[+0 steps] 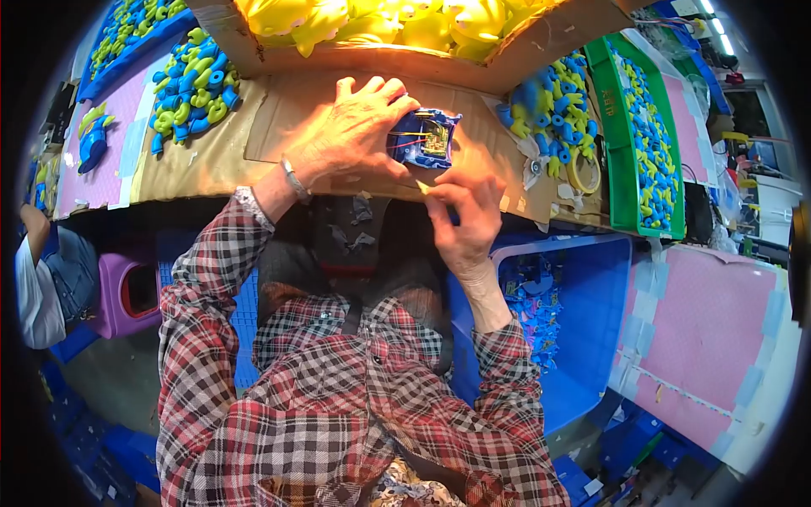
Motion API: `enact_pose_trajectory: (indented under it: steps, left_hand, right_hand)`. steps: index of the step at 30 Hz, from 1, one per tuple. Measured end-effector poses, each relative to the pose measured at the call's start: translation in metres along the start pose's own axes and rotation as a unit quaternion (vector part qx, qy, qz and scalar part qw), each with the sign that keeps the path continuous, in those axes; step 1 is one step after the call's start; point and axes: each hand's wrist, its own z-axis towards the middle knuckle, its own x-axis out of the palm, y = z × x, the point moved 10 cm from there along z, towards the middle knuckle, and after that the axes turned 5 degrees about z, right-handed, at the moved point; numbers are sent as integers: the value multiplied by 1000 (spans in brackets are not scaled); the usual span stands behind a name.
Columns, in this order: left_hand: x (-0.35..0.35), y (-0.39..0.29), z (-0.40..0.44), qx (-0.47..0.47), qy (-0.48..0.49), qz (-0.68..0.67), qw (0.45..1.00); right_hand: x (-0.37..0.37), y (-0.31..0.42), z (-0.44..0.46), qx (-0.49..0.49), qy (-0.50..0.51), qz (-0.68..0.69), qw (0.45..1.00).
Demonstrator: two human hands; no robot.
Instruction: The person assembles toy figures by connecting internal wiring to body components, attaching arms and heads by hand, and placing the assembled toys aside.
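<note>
My left hand [359,127] grips a blue plastic toy housing [410,150] by its left side, just above the cardboard-covered bench. The housing is open towards me. Inside it show a small circuit board [436,135] and thin red and yellow wires. Below and slightly right of the housing, my right hand [470,221] has thumb and forefinger pinched on a small yellow piece [423,188], too small to identify. That piece is close to the housing's lower edge; whether it touches I cannot tell.
A cardboard box [372,61] of yellow toy figures stands behind. Blue and yellow-green parts lie in piles [193,89] left and right, and in a green tray [610,139]. A tape roll [583,171] lies at right. A blue bin [583,338] of blue parts sits below the bench. Another person's arm [35,232] shows far left.
</note>
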Motion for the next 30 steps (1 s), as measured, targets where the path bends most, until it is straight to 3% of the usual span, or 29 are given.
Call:
enact_pose_trajectory:
  steps: [3, 4, 7, 12, 15, 18, 22, 27, 30]
  left_hand:
    - [-17, 1, -5, 20, -120, -36, 992]
    - [-22, 0, -5, 5, -113, -64, 992]
    - [-28, -8, -2, 32, -51, -89, 994]
    - [-30, -30, 2, 72, -48, -4, 996]
    - [-26, -33, 11, 67, -10, 8, 998]
    - [-22, -31, 20, 45, 13, 24, 999]
    - [-17, -7, 19, 43, -27, -98, 994]
    - [-15, -9, 9, 74, -90, -92, 989]
    - [-25, -13, 10, 64, -109, -100, 987]
  right_hand:
    - [-19, -43, 3, 159, -36, 90, 982]
    - [-15, -59, 0, 212, -45, 188, 958]
    - [3, -72, 7, 260, -36, 300, 917]
    - [27, -73, 15, 200, 35, 172, 964]
    - [32, -83, 14, 215, 30, 165, 962]
    - [30, -81, 15, 243, 18, 205, 948]
    - [34, -81, 15, 234, 2, 245, 941]
    - [37, -88, 16, 246, 0, 271, 931]
    - [36, -93, 16, 304, -35, 354, 884]
